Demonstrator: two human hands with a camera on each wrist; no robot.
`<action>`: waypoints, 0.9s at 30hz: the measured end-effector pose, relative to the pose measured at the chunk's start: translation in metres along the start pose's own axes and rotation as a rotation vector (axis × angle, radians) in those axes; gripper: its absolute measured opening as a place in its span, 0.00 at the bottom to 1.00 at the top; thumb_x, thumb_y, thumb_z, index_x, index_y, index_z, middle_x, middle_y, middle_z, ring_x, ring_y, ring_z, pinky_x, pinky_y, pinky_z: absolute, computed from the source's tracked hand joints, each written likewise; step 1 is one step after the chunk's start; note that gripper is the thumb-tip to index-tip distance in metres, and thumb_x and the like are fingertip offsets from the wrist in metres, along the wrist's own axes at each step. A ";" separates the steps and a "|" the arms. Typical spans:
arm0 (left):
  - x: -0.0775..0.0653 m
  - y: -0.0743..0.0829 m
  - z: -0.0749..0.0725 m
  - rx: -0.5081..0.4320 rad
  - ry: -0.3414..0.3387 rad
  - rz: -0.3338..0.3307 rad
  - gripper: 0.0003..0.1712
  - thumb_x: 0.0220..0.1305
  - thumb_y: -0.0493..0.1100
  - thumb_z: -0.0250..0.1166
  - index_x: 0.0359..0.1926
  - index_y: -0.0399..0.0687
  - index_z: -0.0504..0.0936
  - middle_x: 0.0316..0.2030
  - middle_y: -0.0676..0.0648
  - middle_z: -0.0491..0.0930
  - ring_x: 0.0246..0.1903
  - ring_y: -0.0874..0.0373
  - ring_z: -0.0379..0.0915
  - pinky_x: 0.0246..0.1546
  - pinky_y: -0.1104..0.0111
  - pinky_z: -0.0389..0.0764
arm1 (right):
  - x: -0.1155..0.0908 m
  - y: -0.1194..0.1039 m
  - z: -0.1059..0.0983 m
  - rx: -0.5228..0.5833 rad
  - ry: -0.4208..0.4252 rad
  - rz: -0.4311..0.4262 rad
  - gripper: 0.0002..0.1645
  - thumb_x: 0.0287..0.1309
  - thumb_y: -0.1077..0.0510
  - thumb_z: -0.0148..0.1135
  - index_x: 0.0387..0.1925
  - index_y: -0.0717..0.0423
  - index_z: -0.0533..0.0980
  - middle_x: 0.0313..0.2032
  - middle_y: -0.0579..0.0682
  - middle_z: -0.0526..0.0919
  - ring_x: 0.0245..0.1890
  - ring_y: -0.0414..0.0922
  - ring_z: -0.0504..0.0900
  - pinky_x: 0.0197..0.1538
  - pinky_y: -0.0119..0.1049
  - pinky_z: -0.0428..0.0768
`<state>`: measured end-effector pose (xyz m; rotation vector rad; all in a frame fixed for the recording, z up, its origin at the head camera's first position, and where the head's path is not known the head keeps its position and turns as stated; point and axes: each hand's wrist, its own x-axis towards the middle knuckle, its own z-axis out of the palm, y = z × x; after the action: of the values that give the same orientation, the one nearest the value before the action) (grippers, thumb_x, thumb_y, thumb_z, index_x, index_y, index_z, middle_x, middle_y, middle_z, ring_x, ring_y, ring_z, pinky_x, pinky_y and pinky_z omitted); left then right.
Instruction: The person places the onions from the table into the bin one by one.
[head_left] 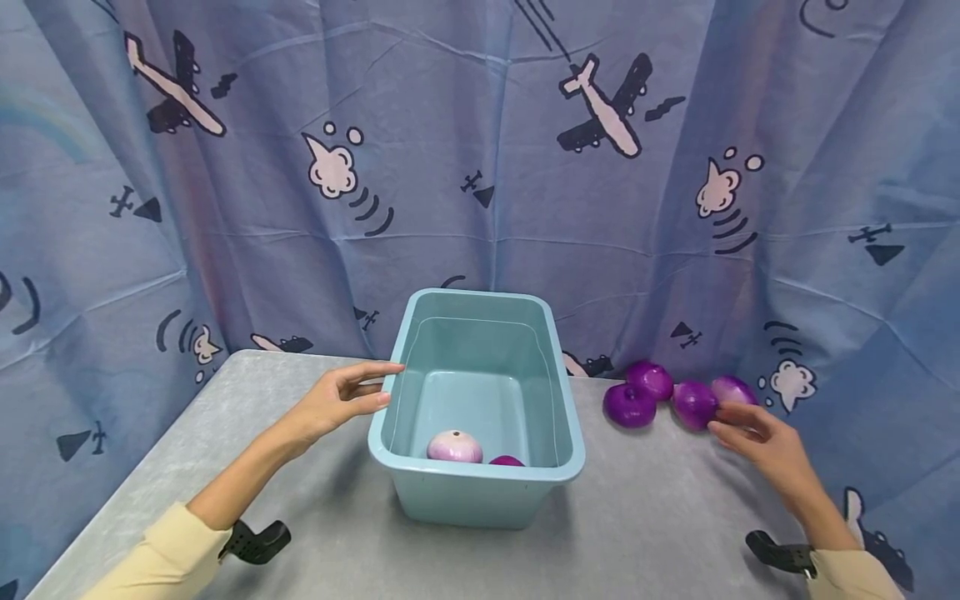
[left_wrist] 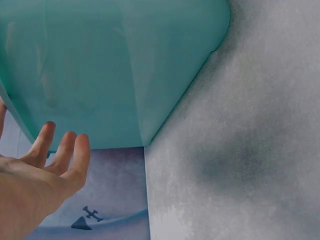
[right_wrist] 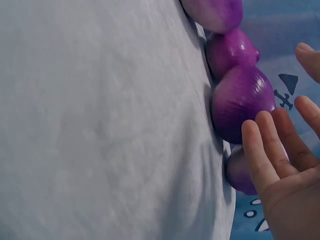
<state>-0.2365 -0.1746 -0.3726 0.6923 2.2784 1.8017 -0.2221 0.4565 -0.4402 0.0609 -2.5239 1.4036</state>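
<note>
A light-blue plastic bin (head_left: 480,472) stands on the table, with a pale pink-white onion (head_left: 454,447) and part of a purple onion (head_left: 507,460) showing inside near its front wall. My left hand (head_left: 337,398) is at the bin's left rim, fingers loosely extended and fingertips right at the edge. On the right, my right hand (head_left: 765,440) reaches toward a group of purple onions, its fingers spread and slightly bent. Its fingertips overlap the nearest purple onion (head_left: 694,405) in the head view. Behind them lies another onion (head_left: 733,390), partly covered by the hand.
Two more purple onions, a front one (head_left: 629,406) and a rear one (head_left: 649,381), sit left of the nearest onion, by the table's back edge. A blue curtain (head_left: 450,167) printed with planes hangs behind the grey table (head_left: 645,517).
</note>
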 end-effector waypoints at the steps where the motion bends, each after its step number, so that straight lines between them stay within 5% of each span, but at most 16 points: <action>1: 0.000 0.000 0.000 -0.001 0.000 -0.001 0.28 0.70 0.44 0.68 0.69 0.48 0.76 0.66 0.46 0.73 0.63 0.47 0.71 0.61 0.50 0.73 | 0.000 -0.001 0.002 0.005 -0.003 -0.010 0.34 0.66 0.58 0.69 0.65 0.71 0.67 0.48 0.33 0.80 0.42 0.27 0.81 0.40 0.29 0.83; 5: -0.001 -0.001 0.000 -0.002 0.004 -0.006 0.28 0.70 0.45 0.68 0.69 0.49 0.76 0.66 0.46 0.73 0.64 0.43 0.69 0.62 0.50 0.72 | 0.000 -0.005 0.012 -0.015 -0.010 -0.042 0.33 0.66 0.58 0.70 0.65 0.70 0.68 0.51 0.40 0.81 0.44 0.24 0.79 0.43 0.22 0.79; 12: 0.000 -0.001 -0.001 -0.004 -0.001 -0.007 0.28 0.70 0.45 0.68 0.69 0.49 0.76 0.66 0.46 0.73 0.64 0.45 0.70 0.61 0.50 0.72 | 0.000 -0.017 0.031 -0.045 -0.056 -0.070 0.37 0.66 0.55 0.69 0.68 0.69 0.65 0.60 0.70 0.74 0.48 0.24 0.76 0.44 0.20 0.77; 16: 0.001 -0.001 -0.001 -0.003 -0.003 -0.003 0.28 0.70 0.45 0.68 0.69 0.49 0.76 0.66 0.46 0.74 0.63 0.47 0.71 0.61 0.50 0.72 | 0.000 -0.024 0.042 -0.033 -0.071 -0.102 0.40 0.63 0.58 0.72 0.69 0.70 0.63 0.61 0.72 0.71 0.49 0.27 0.77 0.45 0.20 0.77; 23: 0.001 0.000 0.000 -0.011 -0.003 0.003 0.28 0.70 0.44 0.68 0.69 0.48 0.76 0.66 0.45 0.73 0.62 0.48 0.72 0.60 0.52 0.74 | 0.003 -0.034 0.057 -0.065 -0.122 -0.130 0.47 0.59 0.60 0.75 0.72 0.69 0.59 0.65 0.73 0.67 0.60 0.68 0.73 0.52 0.29 0.79; 27: 0.000 -0.001 0.000 -0.008 0.000 -0.005 0.28 0.70 0.45 0.68 0.69 0.49 0.76 0.65 0.44 0.73 0.62 0.46 0.73 0.60 0.52 0.74 | 0.005 -0.035 0.063 -0.074 -0.130 -0.122 0.48 0.59 0.60 0.75 0.72 0.70 0.58 0.66 0.74 0.65 0.61 0.71 0.70 0.55 0.45 0.77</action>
<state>-0.2365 -0.1746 -0.3733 0.6853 2.2690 1.8079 -0.2336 0.3852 -0.4413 0.2966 -2.6244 1.2970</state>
